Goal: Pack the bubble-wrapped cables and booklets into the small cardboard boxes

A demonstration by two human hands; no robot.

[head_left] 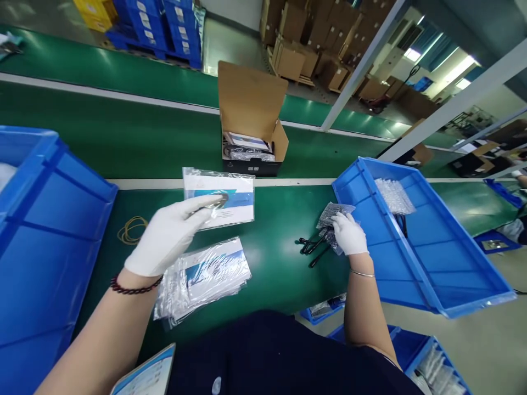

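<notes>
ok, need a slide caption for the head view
At a green worktop, the gloved left hand touches a bagged printed sheet, the right hand bubble-wrapped packets with black cables.

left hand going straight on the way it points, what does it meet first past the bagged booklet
Probably the open cardboard box: the left hand points forward and rightward across the bagged booklet, towards the box's near side. Depth is unclear, so it might pass above.

A green worktop [284, 280] carries a blue plastic crate [61, 219], thin yellow looped bands [130, 230], stacked white-and-blue printed sheets in plastic bags [218, 269] and bubble-wrapped black cables [327, 216]; past a white strip [304, 182], a green surface [164, 142] bears an open brown-and-black cardboard box [252, 167]
</notes>
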